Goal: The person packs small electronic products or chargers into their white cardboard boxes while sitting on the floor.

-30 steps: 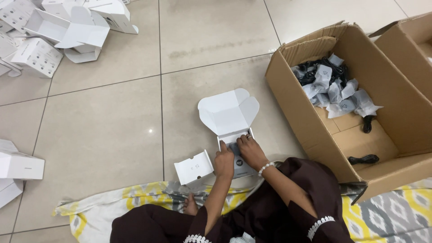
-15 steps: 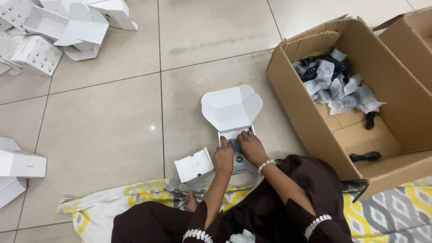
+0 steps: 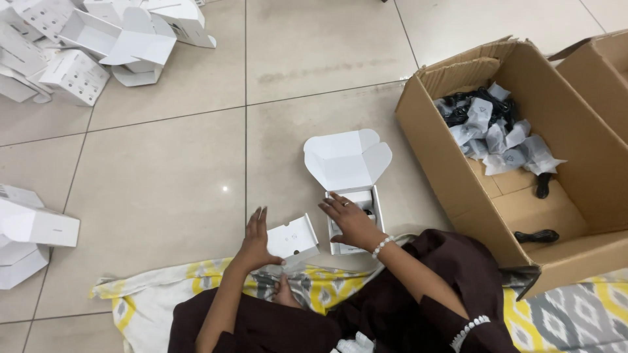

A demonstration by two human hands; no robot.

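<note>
A person seated on a yellow-and-white patterned cloth [image 3: 163, 287] on a tiled floor [image 3: 170, 163] works over an open white carton [image 3: 350, 189] lying just in front of the knees. The right hand [image 3: 353, 222], with a ring and a beaded bracelet at the wrist, rests palm-down on the carton's open compartment, fingers [image 3: 333, 199] spread wide and gripping nothing; a dark item inside shows only in part under the hand. The carton's lid flaps stand folded back toward the top of the view. The left hand [image 3: 254, 240] lies flat on the floor with its fingers loosely splayed, its edge touching a small white cardboard insert [image 3: 293, 236] that sits just beside the carton, on its left.

To the right, near the carton but apart from it, a large brown cardboard box [image 3: 451, 163] stands open, holding a heap of black parts in clear bags [image 3: 490, 127] at its far end and 2 loose black pieces on its bare bottom. A 2nd brown box [image 3: 602, 72] stands just behind it. A pile of open white cartons [image 3: 98, 46] fills the upper left corner, well apart from the hands, and more white cartons [image 3: 29, 229] lie at the left edge. Nothing stands between the hands and the carton.
</note>
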